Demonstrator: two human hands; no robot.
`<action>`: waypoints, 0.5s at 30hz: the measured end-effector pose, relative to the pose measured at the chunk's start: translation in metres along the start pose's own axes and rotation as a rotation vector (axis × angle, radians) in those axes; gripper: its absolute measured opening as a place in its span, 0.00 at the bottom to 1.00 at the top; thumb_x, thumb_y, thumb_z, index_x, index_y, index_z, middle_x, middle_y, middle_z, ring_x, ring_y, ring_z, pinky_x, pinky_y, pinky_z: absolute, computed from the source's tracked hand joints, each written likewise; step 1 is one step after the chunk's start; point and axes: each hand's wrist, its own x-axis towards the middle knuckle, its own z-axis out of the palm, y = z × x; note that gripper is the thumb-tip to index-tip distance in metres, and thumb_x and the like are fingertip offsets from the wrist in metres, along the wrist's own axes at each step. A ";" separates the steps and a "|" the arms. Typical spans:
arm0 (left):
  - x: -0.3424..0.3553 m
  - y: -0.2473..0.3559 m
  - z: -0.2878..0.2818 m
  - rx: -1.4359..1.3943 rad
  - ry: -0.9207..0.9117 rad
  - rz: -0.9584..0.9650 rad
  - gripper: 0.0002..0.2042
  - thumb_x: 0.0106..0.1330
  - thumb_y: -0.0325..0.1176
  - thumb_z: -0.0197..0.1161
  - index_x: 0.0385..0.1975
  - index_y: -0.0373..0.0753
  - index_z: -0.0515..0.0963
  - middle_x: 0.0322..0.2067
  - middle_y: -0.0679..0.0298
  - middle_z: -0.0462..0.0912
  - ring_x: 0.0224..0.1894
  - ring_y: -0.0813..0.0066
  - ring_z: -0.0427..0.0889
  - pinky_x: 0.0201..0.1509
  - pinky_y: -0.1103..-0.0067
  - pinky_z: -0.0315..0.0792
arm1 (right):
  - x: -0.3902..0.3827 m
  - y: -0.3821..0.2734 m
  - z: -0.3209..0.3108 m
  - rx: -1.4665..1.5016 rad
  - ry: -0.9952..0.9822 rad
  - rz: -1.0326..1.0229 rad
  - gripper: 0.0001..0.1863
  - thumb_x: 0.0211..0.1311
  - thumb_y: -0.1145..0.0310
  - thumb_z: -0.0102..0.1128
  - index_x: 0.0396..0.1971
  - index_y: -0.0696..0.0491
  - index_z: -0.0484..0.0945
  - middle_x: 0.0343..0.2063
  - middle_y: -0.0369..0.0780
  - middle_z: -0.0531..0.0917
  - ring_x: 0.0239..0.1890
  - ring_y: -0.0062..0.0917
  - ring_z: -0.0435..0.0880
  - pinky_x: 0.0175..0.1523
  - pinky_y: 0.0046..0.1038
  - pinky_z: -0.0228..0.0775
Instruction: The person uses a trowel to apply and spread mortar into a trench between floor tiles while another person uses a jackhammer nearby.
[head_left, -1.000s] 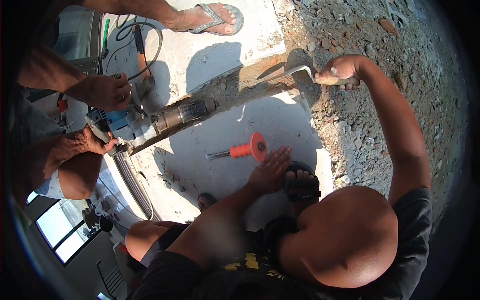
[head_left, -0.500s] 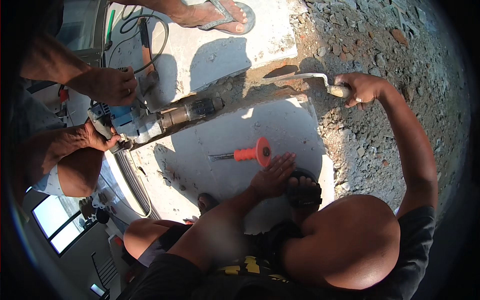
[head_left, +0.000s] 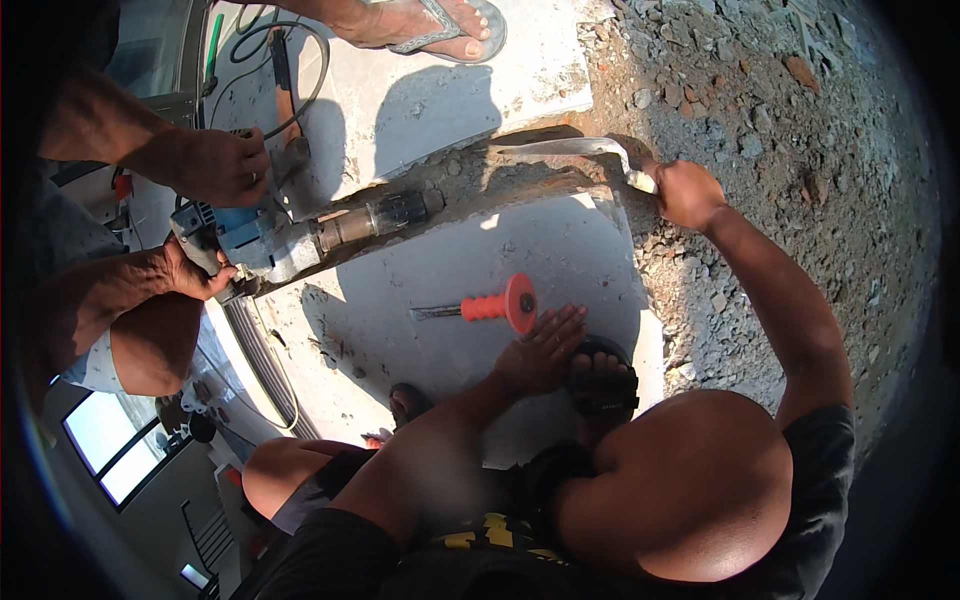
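Note:
My right hand [head_left: 690, 194] is wrapped round the handle of a trowel [head_left: 570, 147]. Its pale blade lies along the dirt-filled trench [head_left: 470, 180] between two light slabs. On the near slab [head_left: 410, 270], my left hand [head_left: 546, 350] rests flat with fingers stretched out, beside my sandalled foot [head_left: 603, 380]. Close to those fingers lies a chisel [head_left: 487, 307] with an orange ribbed grip and round guard, its steel shank pointing left.
At left, another person's hands [head_left: 225, 172] are at a blue and grey power hammer [head_left: 265, 245] lying along the trench. A wooden-handled hammer [head_left: 284, 100] and a looped cable [head_left: 325, 70] lie beyond. Another sandalled foot [head_left: 460, 35] stands on the far slab. Broken rubble [head_left: 740, 110] covers the right side.
My right hand has moved left and slightly down, carrying the trowel blade further left along the trench. My left hand stays flat by the chisel.

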 end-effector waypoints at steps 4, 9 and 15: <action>-0.002 0.000 -0.004 0.008 0.009 0.011 0.21 0.64 0.35 0.61 0.57 0.37 0.74 0.70 0.54 0.69 0.72 0.58 0.68 0.77 0.61 0.57 | 0.009 -0.011 0.015 0.011 -0.068 0.100 0.19 0.58 0.71 0.57 0.52 0.50 0.81 0.36 0.51 0.87 0.43 0.47 0.87 0.51 0.47 0.79; 0.000 0.000 -0.005 0.027 -0.041 0.004 0.22 0.66 0.35 0.58 0.58 0.34 0.74 0.70 0.51 0.68 0.73 0.56 0.67 0.77 0.60 0.58 | 0.000 -0.008 0.007 0.175 0.059 -0.031 0.19 0.59 0.71 0.55 0.51 0.50 0.82 0.37 0.51 0.87 0.43 0.48 0.86 0.53 0.46 0.78; -0.001 0.000 -0.001 0.031 -0.005 -0.003 0.22 0.64 0.33 0.59 0.58 0.36 0.73 0.69 0.52 0.70 0.72 0.57 0.69 0.76 0.60 0.58 | 0.011 -0.011 0.011 0.063 0.048 -0.010 0.19 0.60 0.70 0.55 0.52 0.47 0.80 0.35 0.51 0.87 0.42 0.47 0.87 0.50 0.47 0.78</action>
